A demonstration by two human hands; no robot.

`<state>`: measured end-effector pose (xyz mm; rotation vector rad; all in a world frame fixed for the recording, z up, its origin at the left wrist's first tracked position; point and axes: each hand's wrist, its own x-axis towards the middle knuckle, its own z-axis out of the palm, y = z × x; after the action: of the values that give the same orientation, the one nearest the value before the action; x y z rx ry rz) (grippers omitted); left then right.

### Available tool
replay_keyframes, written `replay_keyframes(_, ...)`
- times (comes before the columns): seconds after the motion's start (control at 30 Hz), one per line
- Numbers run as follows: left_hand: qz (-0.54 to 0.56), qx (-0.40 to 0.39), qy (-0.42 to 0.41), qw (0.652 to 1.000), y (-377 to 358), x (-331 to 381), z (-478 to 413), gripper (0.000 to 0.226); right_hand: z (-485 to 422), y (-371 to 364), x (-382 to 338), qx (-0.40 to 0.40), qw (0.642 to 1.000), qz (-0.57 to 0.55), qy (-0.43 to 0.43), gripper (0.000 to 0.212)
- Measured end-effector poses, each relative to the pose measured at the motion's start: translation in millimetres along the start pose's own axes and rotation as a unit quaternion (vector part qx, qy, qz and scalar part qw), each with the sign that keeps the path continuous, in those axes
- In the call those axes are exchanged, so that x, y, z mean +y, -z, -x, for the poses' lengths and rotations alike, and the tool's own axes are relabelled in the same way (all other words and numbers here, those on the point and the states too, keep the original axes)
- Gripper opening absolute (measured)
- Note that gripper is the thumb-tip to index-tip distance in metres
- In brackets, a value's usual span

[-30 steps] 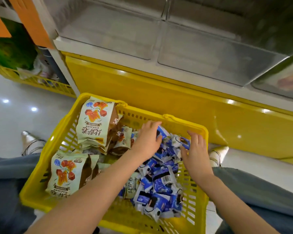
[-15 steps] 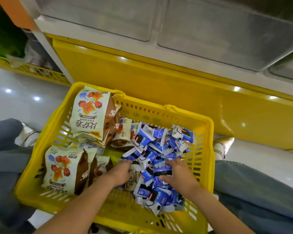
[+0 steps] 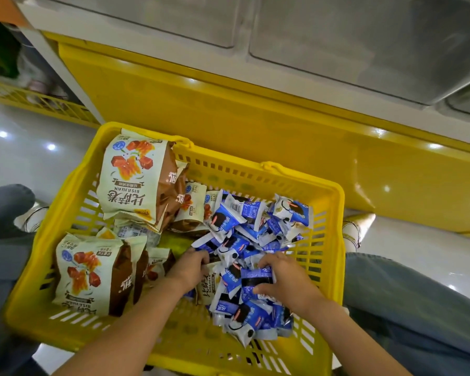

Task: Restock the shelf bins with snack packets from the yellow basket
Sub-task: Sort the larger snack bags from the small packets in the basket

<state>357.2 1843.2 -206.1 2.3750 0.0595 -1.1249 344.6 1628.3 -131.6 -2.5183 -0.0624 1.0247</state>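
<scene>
Packets seen from my head camera: the small blue-and-white snack packets (image 3: 244,234) are glossy, crinkled sachets with white ends and dark round biscuit pictures. They lie in a loose heap in the right half of the slotted yellow plastic basket (image 3: 296,180), which sits on the pale floor between my knees, just before the glossy yellow shelf base (image 3: 255,126).

My right hand (image 3: 288,283) is clenched round a bunch of them at the near side of the heap, thumb below and fingers above. My left hand (image 3: 190,270) has its fingers curled into the heap's left edge; I cannot tell whether it grasps anything.

The basket's left half holds two large cream-and-brown bags (image 3: 130,180), one leaning in the far corner and one near me, with smaller cream packets (image 3: 193,204) between them and the blue heap. Above the base, the translucent grey shelf bins (image 3: 364,36) are too frosted to see into.
</scene>
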Motion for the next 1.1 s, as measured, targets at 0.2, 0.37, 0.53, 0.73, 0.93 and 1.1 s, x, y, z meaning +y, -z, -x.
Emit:
replay_keyframes(0.2, -0.071, 0.021, -0.054, 0.996, 18.3, 10.0, 15.9, 0.014, -2.1, 5.8, 1.7, 0.088, 0.995, 0.037, -0.008, 0.049)
replay_keyframes(0.37, -0.19, 0.082, -0.132, 0.969, 44.3, 37.8, 60.8, 0.008, -2.9, 5.2, -10.6, 0.102, 0.983, 0.149, -0.016, 0.052)
replay_keyframes(0.53, -0.27, 0.151, -0.221, 0.925, 78.5, 56.3, 105.5, 0.019, 15.1, 10.4, -26.1, 0.119, 0.989, 0.017, 0.081, 0.076)
replay_keyframes(0.73, -0.283, 0.183, -0.394, 0.855, 114.4, 63.1, 150.7, 0.013, 47.0, 15.1, -69.5, 0.057, 0.974, -0.092, 0.197, 0.095)
replay_keyframes(0.93, -0.126, 0.315, -0.355, 0.871, 136.0, 46.6, 178.7, 0.025, 58.7, 22.3, -103.2, 0.105, 0.97, -0.159, 0.154, 0.069)
replay_keyframes(1.1, -0.013, 0.453, -0.153, 0.878, 162.7, -27.2, 162.6, 0.026, 49.2, 41.5, -132.7, 0.151, 0.958, -0.226, 0.091, 0.061)
